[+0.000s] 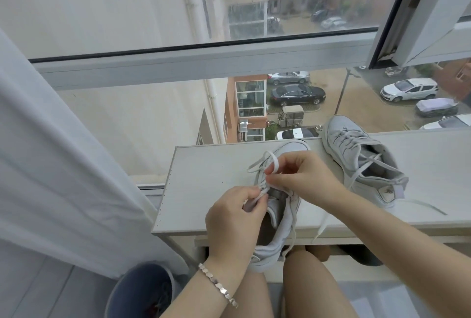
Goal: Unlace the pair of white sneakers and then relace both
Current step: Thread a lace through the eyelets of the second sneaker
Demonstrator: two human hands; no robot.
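both hands (234,218) (297,175) mid-frame, fingers pinching the lace (271,162) on the near sneaker (277,215); other sneaker (362,162) right on the worktop (204,190)

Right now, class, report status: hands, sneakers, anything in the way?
Status: left hand and right hand each pinch lace of near sneaker. Second sneaker lies apart to the right, laces loose, not in the way.

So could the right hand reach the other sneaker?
Probably yes: the other sneaker lies close beside the right hand on the desk, nothing between. That hand pinches a lace, so it would let go first.
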